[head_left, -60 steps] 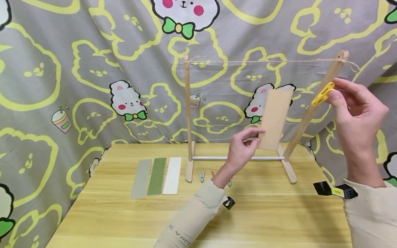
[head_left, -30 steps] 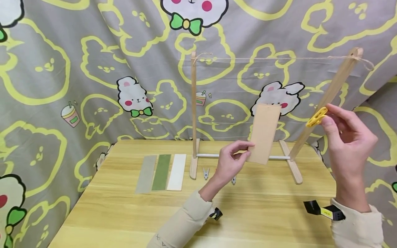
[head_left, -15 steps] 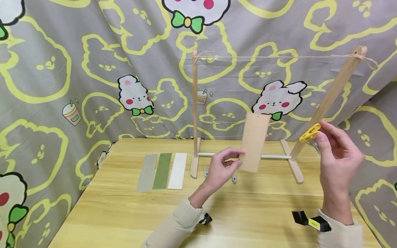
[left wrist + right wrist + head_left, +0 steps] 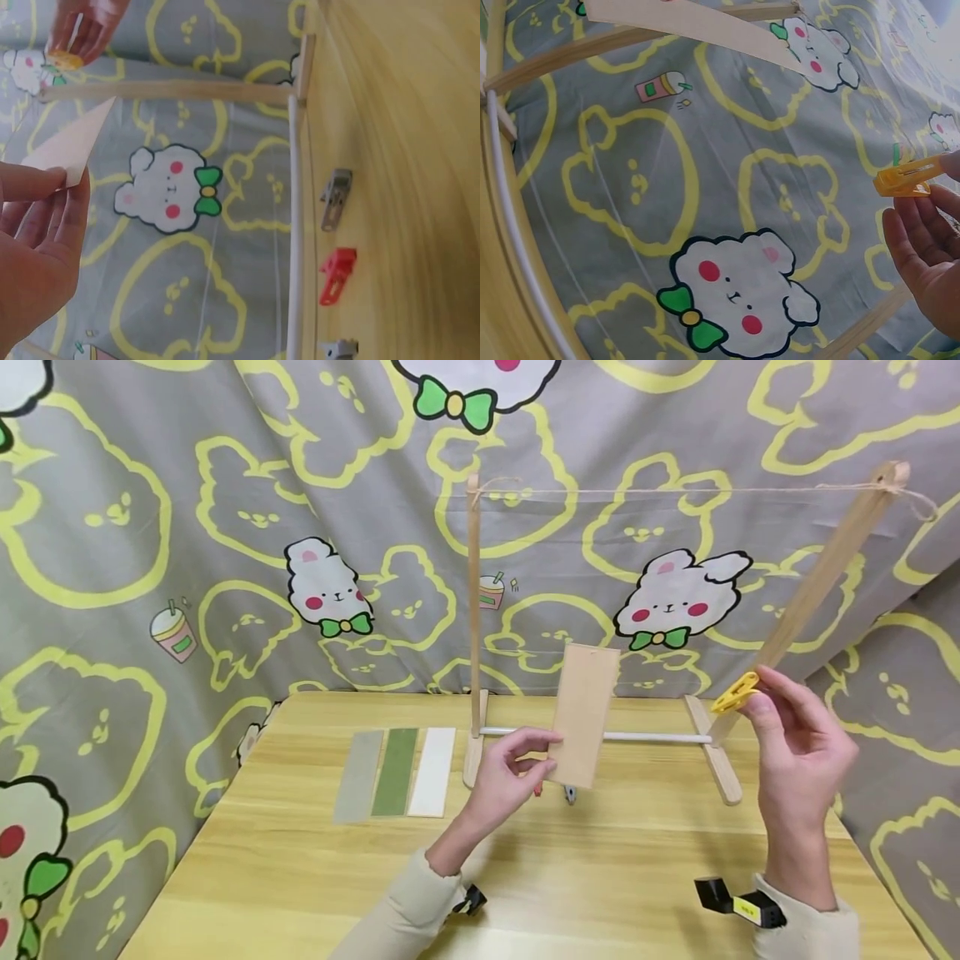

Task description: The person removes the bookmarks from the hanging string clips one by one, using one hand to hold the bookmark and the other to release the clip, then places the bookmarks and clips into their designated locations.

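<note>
My left hand (image 4: 504,781) pinches a beige rectangular card (image 4: 587,710) by its lower left edge and holds it upright above the table. A small hole shows near the card's top. My right hand (image 4: 798,743) pinches a yellow clothespin (image 4: 735,693) between thumb and forefinger, in front of the right post. Behind both hands stands a wooden frame, with a thin string (image 4: 637,490) tied between its post tops. On the table in the left wrist view lie a red clothespin (image 4: 338,275) and grey clothespins (image 4: 337,199); in the head view, the left hand and card partly hide them.
A grey card (image 4: 358,777), a green card (image 4: 395,772) and a white card (image 4: 432,772) lie side by side on the wooden table (image 4: 600,885). A white rod (image 4: 652,737) joins the frame's feet. A patterned curtain (image 4: 247,552) hangs behind.
Both hands have moved down and to the left in the head view, carrying the beige card and the yellow clothespin. The card hangs lower, away from the string. Both grips stay the same.
</note>
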`<state>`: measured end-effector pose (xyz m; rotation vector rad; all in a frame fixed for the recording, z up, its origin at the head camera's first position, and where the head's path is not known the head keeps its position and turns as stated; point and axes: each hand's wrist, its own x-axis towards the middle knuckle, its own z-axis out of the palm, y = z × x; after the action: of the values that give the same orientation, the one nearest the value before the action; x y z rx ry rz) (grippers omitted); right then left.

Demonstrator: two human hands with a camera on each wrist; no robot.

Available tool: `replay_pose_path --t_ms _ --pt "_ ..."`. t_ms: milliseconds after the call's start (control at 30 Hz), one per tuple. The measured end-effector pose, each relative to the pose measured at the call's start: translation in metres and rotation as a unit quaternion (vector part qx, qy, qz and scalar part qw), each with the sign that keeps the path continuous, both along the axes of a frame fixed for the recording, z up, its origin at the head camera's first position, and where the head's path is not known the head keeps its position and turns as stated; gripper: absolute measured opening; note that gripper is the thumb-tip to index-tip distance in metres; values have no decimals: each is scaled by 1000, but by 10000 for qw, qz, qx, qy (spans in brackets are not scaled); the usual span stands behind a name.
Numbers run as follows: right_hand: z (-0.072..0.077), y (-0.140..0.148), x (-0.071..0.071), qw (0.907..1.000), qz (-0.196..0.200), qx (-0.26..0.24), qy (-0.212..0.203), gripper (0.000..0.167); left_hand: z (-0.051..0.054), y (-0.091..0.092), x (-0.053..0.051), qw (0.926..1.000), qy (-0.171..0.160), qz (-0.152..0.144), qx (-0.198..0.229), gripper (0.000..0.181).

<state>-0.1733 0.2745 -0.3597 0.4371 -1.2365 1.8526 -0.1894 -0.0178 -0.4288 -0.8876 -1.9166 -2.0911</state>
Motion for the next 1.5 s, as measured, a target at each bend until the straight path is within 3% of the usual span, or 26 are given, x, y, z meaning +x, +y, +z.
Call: replay_pose_path --t_ms 167,400,633,833,1000,1233,1500 --pt "-8 -6 0 9995 88 186 -233 32 -4 -11 3 9997 -72 225 -9 31" --pt "-10 -5 -1 9993 50 226 -287 32 0 -16 0 9993 -43 372 -15 31" --pt "-17 -3 -5 9946 83 776 -690 32 1 -28 -1 9981 23 608 5 28" --pt "-20 1 -5 9774 -389 1498 -1441 32 2 -42 -4 9962 -19 871 -2 27" --pt "-26 -4 -9 9664 -522 1806 -1753 32 3 -64 -6 9927 -185 1195 -32 27" --pt "-32 -12 -11 9447 -814 2241 -2253 30 -4 -103 -10 9883 -103 1517 -92 26" --pt "-38 -6 -12 9221 -924 2573 -2737 33 -9 -123 -12 9837 -243 1763 -264 26"
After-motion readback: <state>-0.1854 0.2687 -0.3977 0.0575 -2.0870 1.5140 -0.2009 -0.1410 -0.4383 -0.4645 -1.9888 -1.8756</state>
